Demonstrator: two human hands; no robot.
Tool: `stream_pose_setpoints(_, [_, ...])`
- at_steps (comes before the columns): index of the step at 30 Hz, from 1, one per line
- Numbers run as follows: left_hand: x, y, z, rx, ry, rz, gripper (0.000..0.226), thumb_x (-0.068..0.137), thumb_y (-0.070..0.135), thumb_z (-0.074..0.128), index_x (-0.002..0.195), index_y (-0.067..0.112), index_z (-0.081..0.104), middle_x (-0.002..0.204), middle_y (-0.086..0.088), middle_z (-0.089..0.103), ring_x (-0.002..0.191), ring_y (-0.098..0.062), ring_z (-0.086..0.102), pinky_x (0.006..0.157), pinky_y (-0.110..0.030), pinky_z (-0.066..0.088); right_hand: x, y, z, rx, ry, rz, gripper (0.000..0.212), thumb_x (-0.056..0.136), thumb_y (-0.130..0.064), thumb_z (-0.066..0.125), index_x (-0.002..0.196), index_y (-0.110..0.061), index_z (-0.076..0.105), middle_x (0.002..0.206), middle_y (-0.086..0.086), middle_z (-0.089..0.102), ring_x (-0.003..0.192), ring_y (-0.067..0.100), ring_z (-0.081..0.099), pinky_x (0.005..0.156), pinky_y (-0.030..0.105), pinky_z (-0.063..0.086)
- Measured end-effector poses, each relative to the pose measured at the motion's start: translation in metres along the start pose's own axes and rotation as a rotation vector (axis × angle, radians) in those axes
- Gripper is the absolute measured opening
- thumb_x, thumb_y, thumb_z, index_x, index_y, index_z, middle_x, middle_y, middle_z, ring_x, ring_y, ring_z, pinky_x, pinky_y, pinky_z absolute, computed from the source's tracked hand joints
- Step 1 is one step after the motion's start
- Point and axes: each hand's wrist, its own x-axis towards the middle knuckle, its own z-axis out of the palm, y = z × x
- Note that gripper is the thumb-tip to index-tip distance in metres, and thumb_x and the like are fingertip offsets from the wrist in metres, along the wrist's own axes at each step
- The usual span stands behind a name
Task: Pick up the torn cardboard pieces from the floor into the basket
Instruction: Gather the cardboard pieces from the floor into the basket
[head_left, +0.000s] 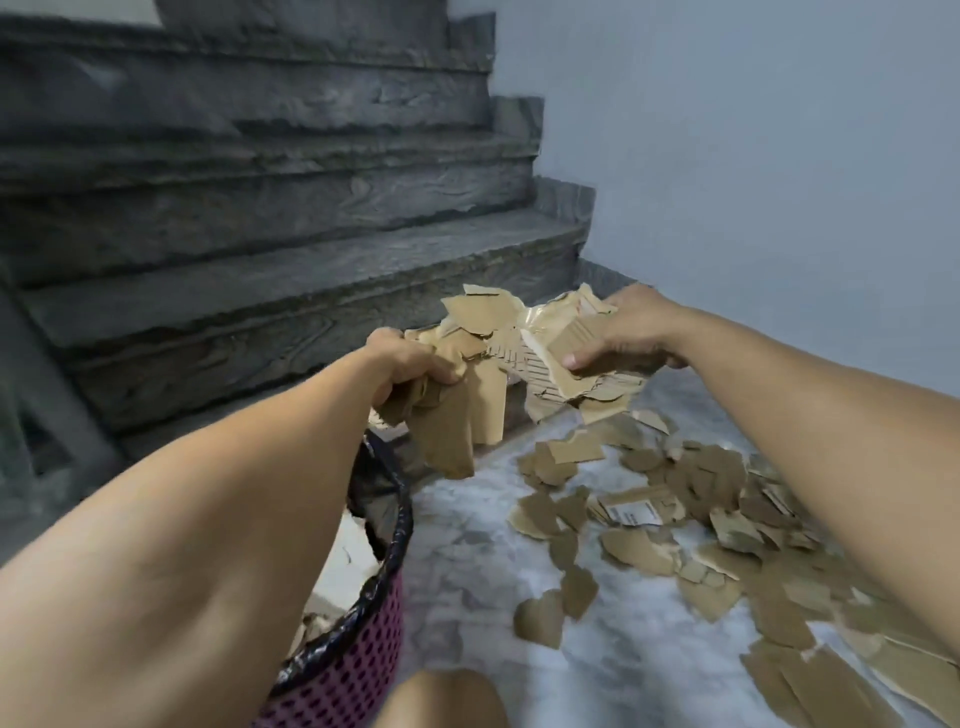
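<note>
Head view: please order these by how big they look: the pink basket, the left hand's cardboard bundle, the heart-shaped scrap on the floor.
1. pink basket, though partly hidden and nearest the camera
2. cardboard bundle held by left hand
3. heart-shaped scrap

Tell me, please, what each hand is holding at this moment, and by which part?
Left hand grips a bunch of torn cardboard pieces by their upper ends; right hand pinches another bunch along its right edge.
</note>
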Motion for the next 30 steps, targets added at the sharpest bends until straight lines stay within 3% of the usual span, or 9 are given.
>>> stream_pose_setpoints(7, [-0.051,-0.053,-0.115,-0.023,0.262,-0.077,0.091,0.053,0.022,0.092,0.133,0.008,0.049,0.119,-0.01,0.06,0.099,-0.028,0.061,0.06,-0.029,0.046,-0.012,-0.112,0.065,-0.052,-0.159,-0.275,0.054,0.05,-0.031,0.096,0.094,-0.009,0.074,0.085,0.002,0.07,0.07,0.01,0.061,0.058,0.022,0.046])
stream_pose_setpoints(12, [-0.083,-0.107,-0.169,-0.009,0.342,-0.216,0.092,0.05,0.023,0.094,0.131,0.01,0.051,0.12,-0.01,0.059,0.1,-0.029,0.06,0.076,-0.037,0.052,-0.036,-0.161,0.13,-0.05,-0.305,-0.38,0.049,0.053,-0.028,0.095,0.093,-0.009,0.074,0.079,0.0,0.068,0.071,0.013,0.062,0.064,0.024,0.051])
stream_pose_setpoints(16, [-0.094,-0.151,-0.173,0.017,0.369,-0.287,0.104,0.05,0.029,0.095,0.137,0.005,0.044,0.128,-0.012,0.055,0.102,-0.029,0.057,0.084,-0.036,0.05,-0.045,-0.16,0.187,-0.042,-0.405,-0.377,0.055,0.053,-0.029,0.095,0.097,-0.007,0.072,0.084,0.002,0.069,0.08,0.019,0.064,0.063,0.026,0.05])
stream_pose_setpoints(19, [-0.1,-0.173,-0.157,0.06,0.304,-0.332,0.112,0.036,0.05,0.093,0.13,0.005,0.051,0.132,-0.012,0.056,0.108,-0.028,0.058,0.092,-0.038,0.05,-0.044,-0.142,0.225,-0.068,-0.365,-0.352,0.071,0.051,-0.042,0.094,0.106,-0.009,0.066,0.1,0.004,0.064,0.096,0.023,0.062,0.069,0.028,0.049])
stream_pose_setpoints(22, [-0.102,-0.192,-0.145,0.081,0.167,-0.366,0.145,0.025,0.067,0.087,0.146,0.011,0.032,0.146,-0.011,0.041,0.123,-0.033,0.051,0.097,-0.045,0.049,-0.039,-0.119,0.243,-0.099,-0.239,-0.357,0.069,0.061,-0.045,0.089,0.114,-0.011,0.062,0.115,0.007,0.062,0.109,0.026,0.059,0.086,0.035,0.051])
stream_pose_setpoints(24, [-0.101,-0.203,-0.14,0.181,0.258,-0.306,0.127,0.039,0.065,0.086,0.143,0.007,0.039,0.138,-0.012,0.05,0.116,-0.03,0.055,0.096,-0.041,0.051,-0.036,-0.106,0.247,-0.17,-0.09,-0.35,0.057,0.068,-0.041,0.086,0.112,-0.014,0.062,0.118,0.008,0.063,0.11,0.028,0.058,0.088,0.038,0.051])
stream_pose_setpoints(26, [-0.097,-0.219,-0.142,0.42,0.529,-0.186,0.077,0.065,0.052,0.082,0.124,0.008,0.059,0.123,-0.011,0.062,0.108,-0.027,0.059,0.093,-0.036,0.05,-0.036,-0.095,0.248,-0.279,0.003,-0.302,0.048,0.076,-0.029,0.079,0.117,-0.014,0.058,0.121,0.01,0.059,0.113,0.031,0.056,0.088,0.039,0.05])
stream_pose_setpoints(28, [-0.097,-0.231,-0.145,0.72,0.708,-0.158,0.05,0.078,0.042,0.073,0.119,0.015,0.061,0.122,-0.01,0.06,0.114,-0.029,0.053,0.095,-0.04,0.046,-0.037,-0.085,0.249,-0.316,-0.046,-0.196,0.036,0.081,-0.017,0.067,0.115,-0.009,0.057,0.12,0.014,0.06,0.11,0.035,0.059,0.088,0.041,0.053])
stream_pose_setpoints(30, [-0.093,-0.243,-0.148,0.769,0.683,-0.215,0.045,0.078,0.032,0.069,0.118,0.015,0.06,0.118,-0.012,0.058,0.111,-0.032,0.053,0.094,-0.042,0.047,-0.035,-0.075,0.249,-0.262,-0.138,-0.111,0.023,0.083,-0.011,0.058,0.106,-0.006,0.061,0.116,0.017,0.063,0.104,0.037,0.063,0.087,0.043,0.056])
